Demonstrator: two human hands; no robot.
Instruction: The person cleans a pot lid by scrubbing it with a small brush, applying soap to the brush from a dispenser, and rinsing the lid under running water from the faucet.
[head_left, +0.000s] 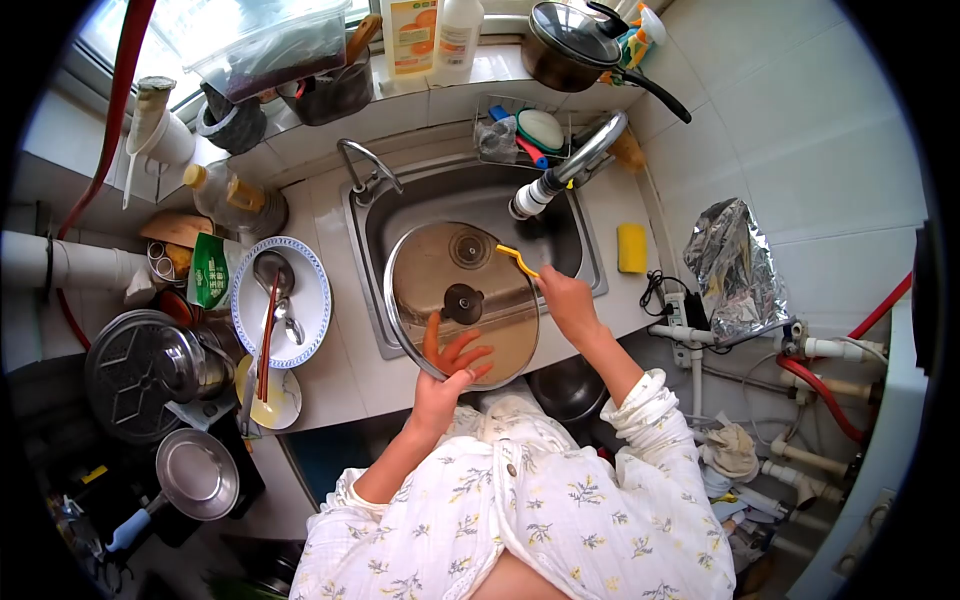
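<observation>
A round glass pot lid (415,290) with a metal rim is tilted over the front of the steel sink (410,205). Its dark centre knob shows, and the sink drain is visible through the glass. My left hand (445,378) grips the lid's lower edge, thumb at the rim and fingers spread behind the glass. In my right hand (568,305) is a small yellow-handled brush (515,258), closed in the fingers. Its tip meets the lid's upper right rim; the bristles are too small to make out.
Two faucets, a thin one (370,170) and a thick one (565,170), reach over the sink. A yellow sponge (631,248) lies to the right. On the left stands a white bowl (305,262) with ladle and chopsticks. A lidded pan (572,50) sits on the back ledge.
</observation>
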